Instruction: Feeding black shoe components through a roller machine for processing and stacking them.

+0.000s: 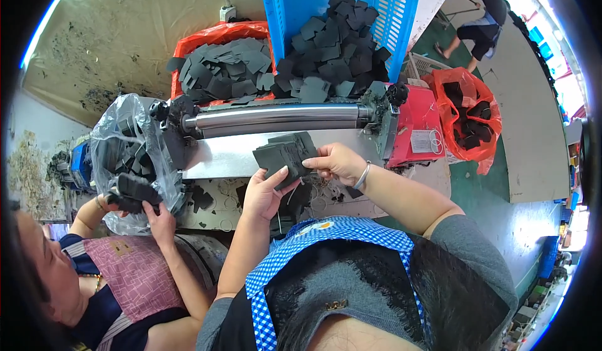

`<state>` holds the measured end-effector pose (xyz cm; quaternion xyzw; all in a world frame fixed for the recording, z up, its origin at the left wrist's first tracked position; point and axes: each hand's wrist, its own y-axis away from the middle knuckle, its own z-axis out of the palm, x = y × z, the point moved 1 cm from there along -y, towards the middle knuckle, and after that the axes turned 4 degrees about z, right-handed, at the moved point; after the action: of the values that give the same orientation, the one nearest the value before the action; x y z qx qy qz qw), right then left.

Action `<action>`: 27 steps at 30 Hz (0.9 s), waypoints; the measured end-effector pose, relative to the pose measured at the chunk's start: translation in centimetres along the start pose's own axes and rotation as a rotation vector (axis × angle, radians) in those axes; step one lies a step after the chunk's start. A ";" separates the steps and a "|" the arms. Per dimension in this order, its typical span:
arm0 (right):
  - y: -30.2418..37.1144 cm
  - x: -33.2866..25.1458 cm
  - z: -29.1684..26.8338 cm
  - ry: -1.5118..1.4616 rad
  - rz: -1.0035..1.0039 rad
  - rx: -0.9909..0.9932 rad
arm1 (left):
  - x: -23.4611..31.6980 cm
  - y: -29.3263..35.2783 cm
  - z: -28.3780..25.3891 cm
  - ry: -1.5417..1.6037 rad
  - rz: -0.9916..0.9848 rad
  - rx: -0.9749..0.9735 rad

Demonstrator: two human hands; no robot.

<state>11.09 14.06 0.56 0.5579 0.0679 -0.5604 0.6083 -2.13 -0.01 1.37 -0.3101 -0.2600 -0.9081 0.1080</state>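
Observation:
A thick, uneven stack of dark grey flat pieces (283, 155) is between my two hands, in front of the machine's steel roller (279, 118). My left hand (268, 193) grips the stack from below and the left, its thumb lying across the front. With thumb and fingers closed, my right hand (336, 164) pinches the stack's right edge. Beneath the roller lies the machine's pale metal plate (219, 155), just behind the stack. The pieces partly hide the fingers behind them.
Behind the roller stand a red-lined container (182, 50) and a blue crate (401, 18), both holding dark pieces. At left, a co-worker's hands (160, 220) hold dark pieces near a clear plastic bag (119, 138). A red bag (483, 100) stands right of the machine's red housing (414, 125). Another person (483, 25) is farther off.

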 end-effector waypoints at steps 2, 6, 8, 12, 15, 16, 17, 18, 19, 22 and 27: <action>0.0 0.3 -0.1 -0.062 0.033 0.023 | 0.3 0.2 0.3 -0.025 0.020 0.033; -0.4 0.7 -2.6 -0.208 0.076 0.271 | 0.1 0.2 -0.4 -0.051 0.029 0.099; -0.3 0.4 -2.6 -0.292 0.034 0.353 | 0.0 0.1 -0.8 -0.092 0.050 0.091; 0.1 0.2 -0.3 -0.133 -0.044 0.155 | -0.3 0.1 -0.7 -0.111 0.046 0.115; 0.3 0.4 -0.4 -0.118 0.010 0.087 | 0.0 0.4 -0.1 -0.091 0.036 0.102; 0.3 0.5 -0.5 -0.117 0.010 0.087 | -0.1 0.4 0.0 -0.076 0.036 0.083; 0.3 0.7 -0.4 -0.242 0.012 0.017 | -0.2 0.5 0.0 -0.060 0.037 0.065; 0.4 0.9 -0.4 -0.367 0.014 -0.054 | -0.2 0.4 0.0 -0.059 0.037 0.064; 0.5 0.9 -0.1 -0.365 0.015 -0.056 | -0.1 0.4 -0.2 0.013 0.024 0.036; 0.6 0.9 0.2 -0.475 0.031 -0.071 | -0.2 0.3 -0.7 0.126 0.007 0.006; -0.6 1.2 -1.8 -0.184 0.026 0.409 | -0.5 0.3 -0.8 -0.018 0.090 0.102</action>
<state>12.04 14.84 -1.34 0.6172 -0.1103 -0.6029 0.4934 -2.04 -0.67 0.70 -0.3237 -0.2929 -0.8850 0.1619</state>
